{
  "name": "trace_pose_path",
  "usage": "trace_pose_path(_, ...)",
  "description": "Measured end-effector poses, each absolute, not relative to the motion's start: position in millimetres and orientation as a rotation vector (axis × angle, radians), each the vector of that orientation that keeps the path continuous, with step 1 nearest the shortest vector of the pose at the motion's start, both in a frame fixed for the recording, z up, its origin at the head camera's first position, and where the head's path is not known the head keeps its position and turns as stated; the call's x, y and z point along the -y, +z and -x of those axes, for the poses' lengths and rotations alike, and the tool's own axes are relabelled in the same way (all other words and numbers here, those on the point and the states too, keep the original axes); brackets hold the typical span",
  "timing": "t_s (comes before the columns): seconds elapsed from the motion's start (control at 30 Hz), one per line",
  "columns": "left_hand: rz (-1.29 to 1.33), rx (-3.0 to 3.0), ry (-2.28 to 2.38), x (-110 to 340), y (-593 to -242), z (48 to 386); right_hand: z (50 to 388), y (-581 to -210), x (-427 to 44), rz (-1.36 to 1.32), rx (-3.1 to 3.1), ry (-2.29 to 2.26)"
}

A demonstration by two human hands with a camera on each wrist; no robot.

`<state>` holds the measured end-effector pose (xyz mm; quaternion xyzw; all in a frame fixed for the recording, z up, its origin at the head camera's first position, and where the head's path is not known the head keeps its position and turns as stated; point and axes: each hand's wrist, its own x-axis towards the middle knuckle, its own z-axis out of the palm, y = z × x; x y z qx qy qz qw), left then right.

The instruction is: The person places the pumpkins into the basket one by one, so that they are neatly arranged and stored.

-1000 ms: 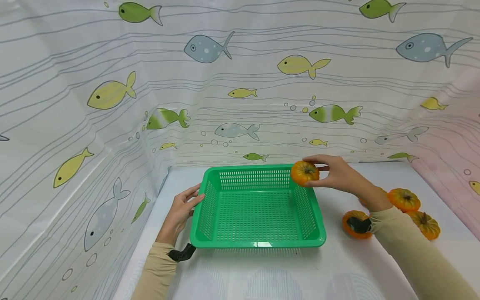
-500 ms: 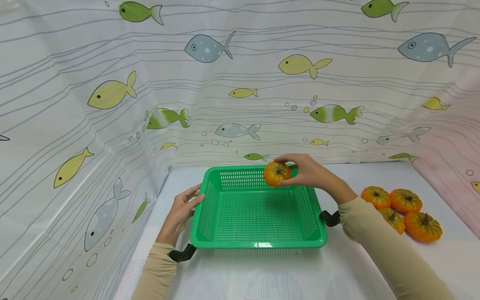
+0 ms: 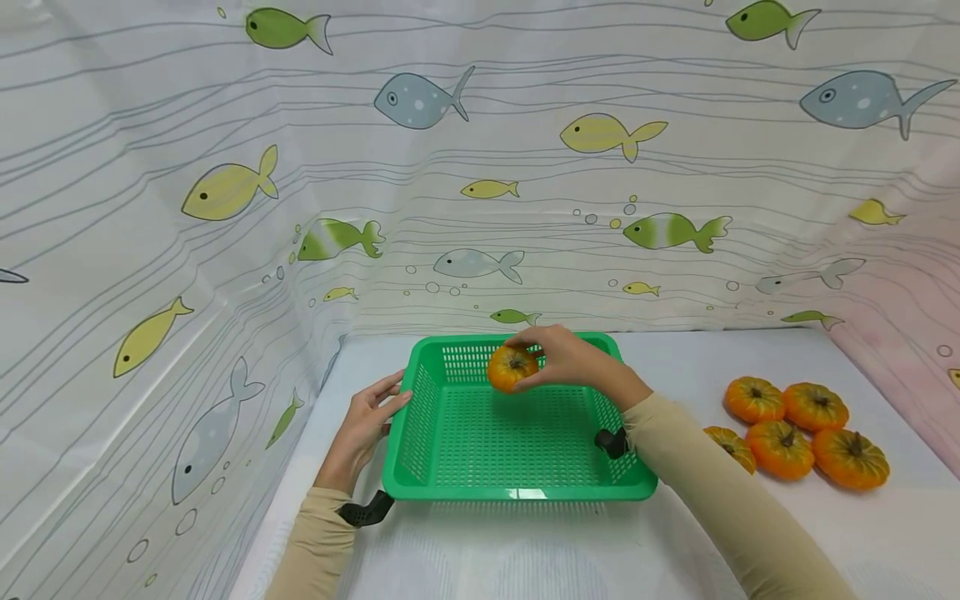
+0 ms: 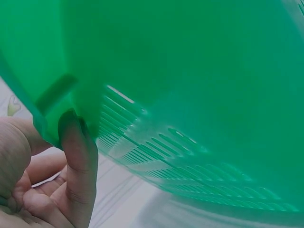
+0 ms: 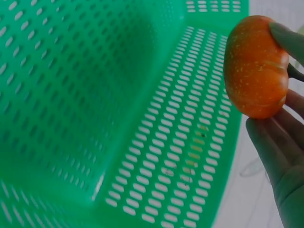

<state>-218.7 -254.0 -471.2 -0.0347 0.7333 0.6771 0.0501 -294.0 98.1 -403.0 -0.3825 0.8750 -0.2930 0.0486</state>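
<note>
In the head view, a green plastic basket [image 3: 517, 493] with slotted walls stands on the table. My left hand [image 3: 365, 427] grips its left rim, with the thumb over the edge; the left wrist view shows a finger [image 4: 78, 164] curled under the rim [image 4: 40, 126]. Over the back part of the basket, my right hand [image 3: 572, 364] pinches a small orange pumpkin [image 3: 512, 370] between thumb and fingers. The right wrist view shows the pumpkin [image 5: 256, 69] from its smooth underside, apart from the basket floor. No other thing is visible inside the basket.
Several more small pumpkins [image 3: 780, 448] lie in a cluster on the white table [image 3: 675, 354] to the right of the basket. One [image 3: 729, 448] is partly hidden by my right sleeve [image 3: 697, 467]. Fish-patterned sheets [image 3: 525, 225] hang behind and at the sides.
My right hand has carried the pumpkin leftward from the basket's right rim to above its interior, ending slightly lower. The left hand stays on the rim. More of the pumpkin cluster now shows.
</note>
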Motion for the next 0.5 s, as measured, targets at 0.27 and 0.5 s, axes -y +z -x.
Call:
trace_pose_path(0.27,0.097,-2.258,2.042,254.4,-472.7,220.0,300.6,-421.8,-67.5,1.215,-2.671,-0.780)
trace_pose_path(0.5,0.128,-2.248,2.042,254.4,-473.2,220.3,304.6,-439.6,-46.9,1.177,-2.645,-0.746)
